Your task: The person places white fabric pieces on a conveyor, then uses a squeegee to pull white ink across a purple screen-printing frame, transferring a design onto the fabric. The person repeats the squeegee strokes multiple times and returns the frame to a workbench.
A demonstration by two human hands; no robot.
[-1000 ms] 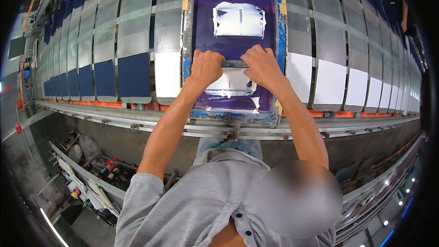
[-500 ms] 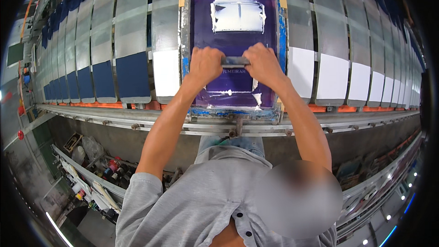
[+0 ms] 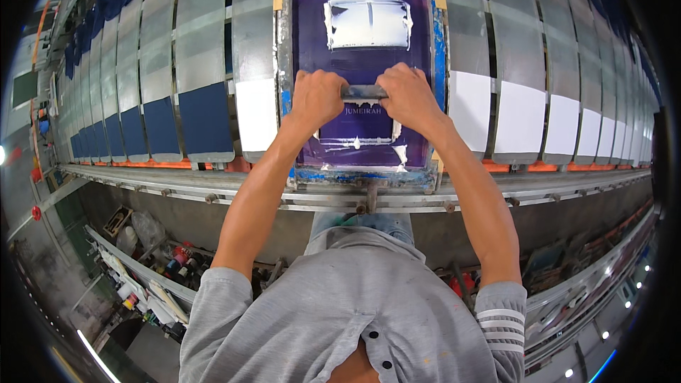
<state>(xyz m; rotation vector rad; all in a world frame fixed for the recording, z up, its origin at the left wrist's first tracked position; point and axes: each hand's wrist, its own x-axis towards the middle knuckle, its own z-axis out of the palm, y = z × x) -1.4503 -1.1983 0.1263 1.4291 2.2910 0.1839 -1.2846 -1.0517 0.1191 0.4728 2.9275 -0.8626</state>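
Note:
Both fists are wrapped round the ends of a squeegee [image 3: 363, 91], a dark bar lying crosswise over a screen printing frame [image 3: 439, 50]. My left hand [image 3: 319, 101] grips its left end; my right hand [image 3: 408, 97] grips the right end, knuckles up. Purple mesh [image 3: 312, 21] fills the blue-smeared frame. Beyond the hands, a thick patch of white ink [image 3: 369, 26] lies on the mesh. Just on my side of the squeegee, small pale lettering [image 3: 362, 111] shows inside a white-edged rectangle. A streak of white ink [image 3: 357, 142] runs across the mesh nearer me.
Long printing boards stand in a row on both sides, with navy fabric pieces [image 3: 206, 120] at left and white ones [image 3: 521, 117] at right. A metal rail [image 3: 319, 202] runs along the near edge. Below left, a shelf holds bottles [image 3: 183, 264] and a plastic bag [image 3: 147, 228].
My hands and the squeegee have shifted very slightly away from me, and more of the lettering shows. Both hands keep their grip. A round blurred patch over my right upper arm is gone.

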